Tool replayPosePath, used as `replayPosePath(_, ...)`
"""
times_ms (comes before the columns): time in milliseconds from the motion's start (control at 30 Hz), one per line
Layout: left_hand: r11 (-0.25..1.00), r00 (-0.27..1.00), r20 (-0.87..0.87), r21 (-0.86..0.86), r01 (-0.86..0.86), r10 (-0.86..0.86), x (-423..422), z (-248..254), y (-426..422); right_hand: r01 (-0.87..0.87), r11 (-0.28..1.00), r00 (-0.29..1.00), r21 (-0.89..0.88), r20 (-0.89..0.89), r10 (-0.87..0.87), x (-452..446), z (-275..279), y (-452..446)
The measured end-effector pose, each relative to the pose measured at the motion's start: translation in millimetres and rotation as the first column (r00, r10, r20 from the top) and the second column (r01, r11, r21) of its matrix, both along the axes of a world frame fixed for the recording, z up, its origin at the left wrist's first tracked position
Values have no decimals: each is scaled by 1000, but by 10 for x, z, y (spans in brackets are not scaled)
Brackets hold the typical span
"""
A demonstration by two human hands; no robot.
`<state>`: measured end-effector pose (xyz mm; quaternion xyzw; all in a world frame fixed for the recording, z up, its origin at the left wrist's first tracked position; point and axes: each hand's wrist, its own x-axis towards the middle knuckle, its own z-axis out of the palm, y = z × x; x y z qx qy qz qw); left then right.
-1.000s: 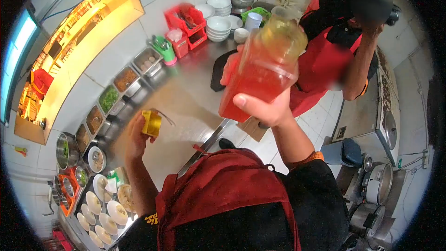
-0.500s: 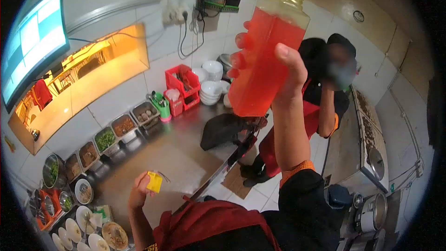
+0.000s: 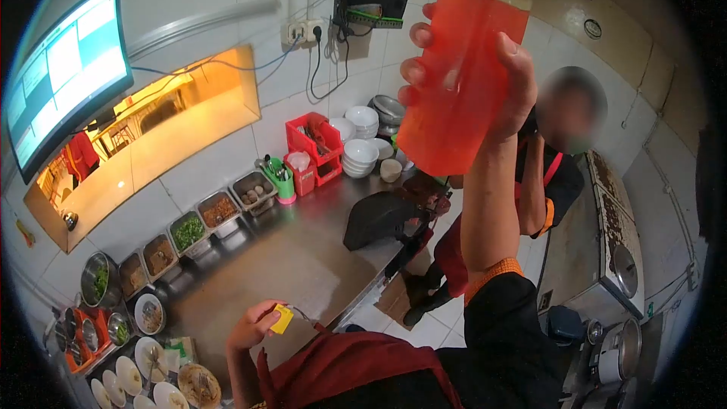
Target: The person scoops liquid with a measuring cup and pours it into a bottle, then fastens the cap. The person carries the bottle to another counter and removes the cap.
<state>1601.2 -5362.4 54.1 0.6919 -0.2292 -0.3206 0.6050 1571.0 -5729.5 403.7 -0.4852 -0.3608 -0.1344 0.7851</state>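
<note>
Bottle (image 3: 462, 83) neck up, long axis leaning right; right hand (image 3: 516, 91) wrapped round it, left hand (image 3: 256, 324) pinching yellow item (image 3: 282, 320).

The bottle (image 3: 462, 83) holds red-orange liquid, the small object (image 3: 281, 319) is yellow, the apron (image 3: 363, 367) dark red, the cuffs orange-patterned

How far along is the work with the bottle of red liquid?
Looks done: the clear, threaded-neck bottle of red liquid is filled nearly to its shoulder. In hand: the right hand holds it raised; the left hand grips a small, yellow, squarish piece, purpose unclear. Probably left: setting the bottle down, perhaps on the grey steel counter.
</note>
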Motion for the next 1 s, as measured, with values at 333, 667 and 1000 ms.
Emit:
replayPosePath(333,999,997,78,38,26,-29,-22,82,-35,438,858,897,-268,74,-435,113,-498,435)
replayPosePath(667,908,874,-388,-173,-382,294,-120,-1269,42,442,851,869,-284,370,-328,305,-1540,924)
replayPosePath(1000,593,539,-821,-342,-729,188,-827,-1927,165,99,937,771,-334,621,140,237,-1392,1548)
